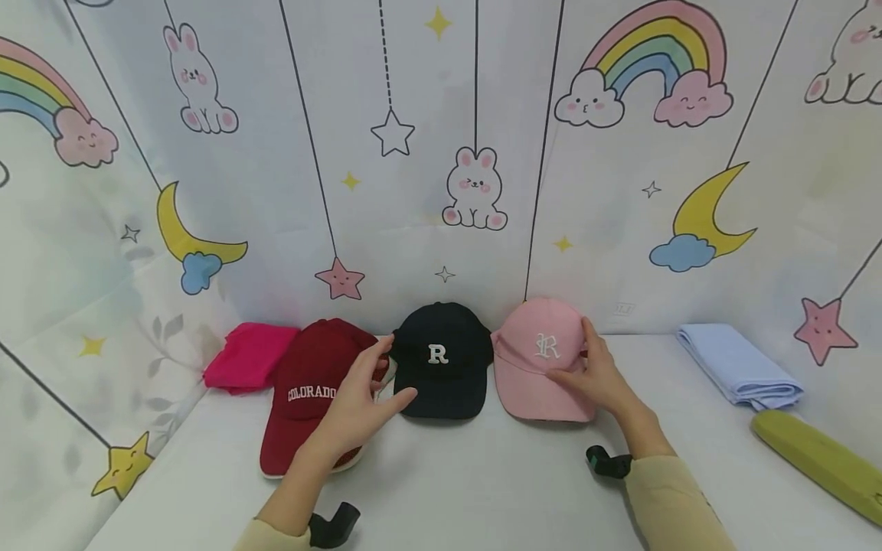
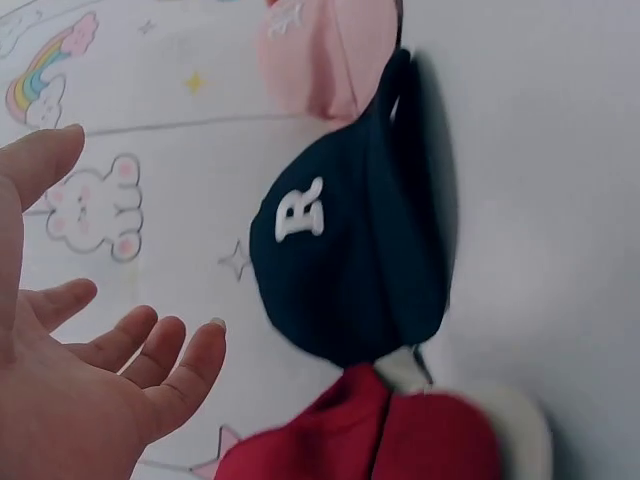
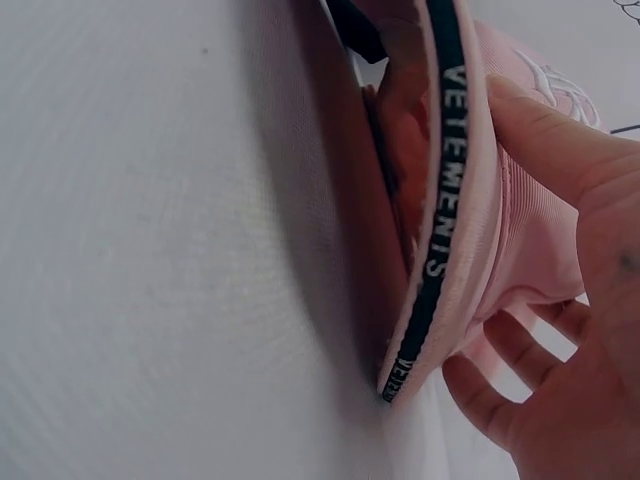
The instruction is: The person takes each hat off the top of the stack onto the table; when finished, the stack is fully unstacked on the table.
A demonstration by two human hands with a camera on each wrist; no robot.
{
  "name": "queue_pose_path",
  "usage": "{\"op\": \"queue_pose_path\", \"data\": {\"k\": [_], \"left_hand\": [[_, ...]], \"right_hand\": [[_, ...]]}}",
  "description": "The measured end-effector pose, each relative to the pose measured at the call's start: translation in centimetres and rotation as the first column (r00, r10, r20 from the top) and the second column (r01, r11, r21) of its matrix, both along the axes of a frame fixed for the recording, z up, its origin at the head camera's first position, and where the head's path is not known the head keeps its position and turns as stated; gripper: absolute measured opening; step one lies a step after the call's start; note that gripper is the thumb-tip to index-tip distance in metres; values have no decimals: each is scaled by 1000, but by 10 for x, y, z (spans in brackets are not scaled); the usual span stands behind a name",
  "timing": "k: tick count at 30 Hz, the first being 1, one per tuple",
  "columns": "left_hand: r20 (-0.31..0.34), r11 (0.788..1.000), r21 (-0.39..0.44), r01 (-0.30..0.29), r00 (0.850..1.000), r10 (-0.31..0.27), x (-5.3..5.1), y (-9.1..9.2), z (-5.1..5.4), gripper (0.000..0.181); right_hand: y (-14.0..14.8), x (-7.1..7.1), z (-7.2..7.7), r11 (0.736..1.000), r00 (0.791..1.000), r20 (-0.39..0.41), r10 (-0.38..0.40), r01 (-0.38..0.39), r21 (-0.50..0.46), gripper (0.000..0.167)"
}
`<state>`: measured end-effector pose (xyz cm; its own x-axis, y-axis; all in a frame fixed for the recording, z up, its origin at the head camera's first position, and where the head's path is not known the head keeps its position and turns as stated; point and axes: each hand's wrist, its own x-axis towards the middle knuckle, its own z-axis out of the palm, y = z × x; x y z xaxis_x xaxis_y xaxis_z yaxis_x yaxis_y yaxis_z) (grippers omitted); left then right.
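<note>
Three caps stand in a row along the back of the table. A dark red cap [image 1: 311,367] lettered COLORADO is at the left, a black cap [image 1: 441,386] with a white R is in the middle, and a pink cap [image 1: 540,394] is at the right. My left hand [image 1: 354,409] hovers in front of the red cap, near the black cap's left side. Its fingers and thumb are spread, and nothing lies between them. My right hand [image 1: 602,375] holds the pink cap's right side, thumb on the front and fingers around the side. In the right wrist view, VETEMENTS is lettered along the pink cap's edge [image 3: 445,200].
A folded bright pink cloth [image 1: 249,358] lies at the far left, partly behind the red cap. On the right are a folded light blue cloth [image 1: 740,367] and a long yellow-green object [image 1: 816,463]. A patterned curtain [image 1: 413,199] hangs behind the white table [image 1: 496,490].
</note>
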<state>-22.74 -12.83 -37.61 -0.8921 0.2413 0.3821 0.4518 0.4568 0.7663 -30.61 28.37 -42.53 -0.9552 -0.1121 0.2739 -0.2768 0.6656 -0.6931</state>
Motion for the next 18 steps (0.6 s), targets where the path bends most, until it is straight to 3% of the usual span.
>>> {"op": "queue_pose_path", "data": {"k": [8,18], "left_hand": [[-82,992,-36,-120,990,117,1,-45,9,87],[-64,954,-74,-291,956,287,1,-102,5,90]], "right_hand": [[-1,-4,-3,1000,1000,-12,23,-23,-12,119],[-4,-8,-4,999,999,-20,30,-31,-23,118]]}}
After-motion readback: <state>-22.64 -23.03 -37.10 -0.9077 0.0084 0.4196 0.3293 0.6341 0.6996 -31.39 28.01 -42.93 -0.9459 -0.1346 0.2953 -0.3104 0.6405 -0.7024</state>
